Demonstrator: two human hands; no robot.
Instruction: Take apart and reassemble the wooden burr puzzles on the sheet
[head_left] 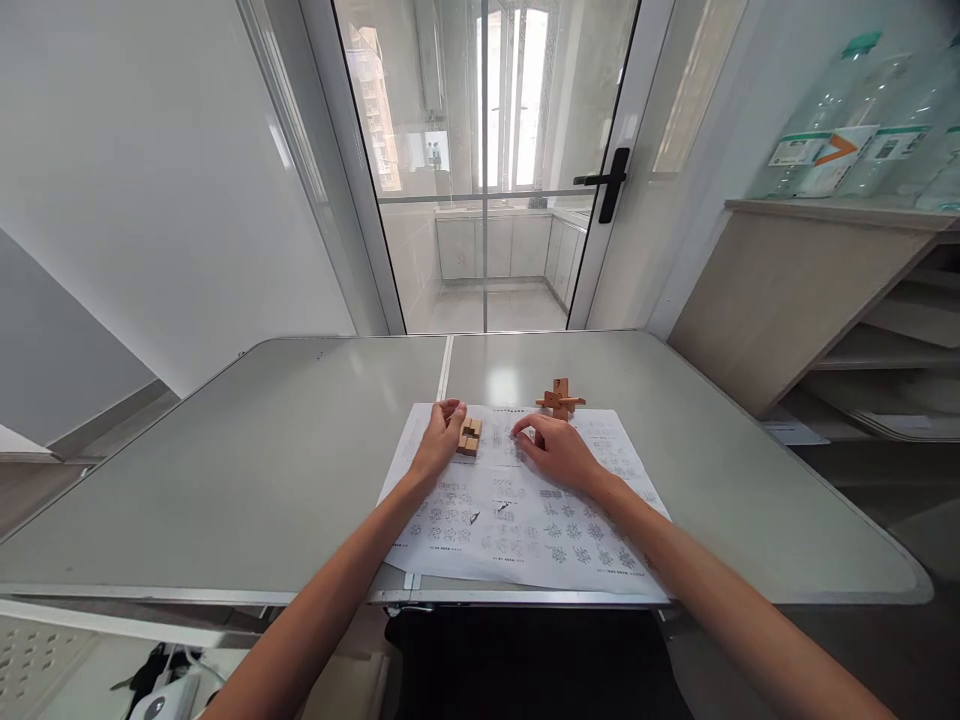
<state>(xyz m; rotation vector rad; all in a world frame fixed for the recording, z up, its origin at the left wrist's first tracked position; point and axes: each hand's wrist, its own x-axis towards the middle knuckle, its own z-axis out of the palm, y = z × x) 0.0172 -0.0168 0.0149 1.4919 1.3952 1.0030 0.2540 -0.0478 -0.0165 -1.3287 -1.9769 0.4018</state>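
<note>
The fingers of the left hand (444,437), near the middle of the frame, are bent against the left side of a pale wooden block puzzle (470,444); whether they grip it or only touch it, I cannot tell. The puzzle lies on a printed sheet (517,545), just left of the frame's centre line and below mid-height, with a notch in its top. Right of centre, the fingers of the right hand (559,450) are curved downward over the sheet, the fingertips pointing left; the palm is hidden, so I cannot tell whether they close on anything. Just above that hand stands a darker brown wooden puzzle (560,398) of crossed pieces, by the sheet's top edge.

The sheet, covered with rows of small diagrams, spreads across the lower centre on a grey-green worktop (262,470), which a pale seam divides. Beyond the worktop, at upper centre, is a glass door (420,235) with a black handle (613,186). Clear bottles (814,120) stand on a shelf unit (795,290) at upper right.
</note>
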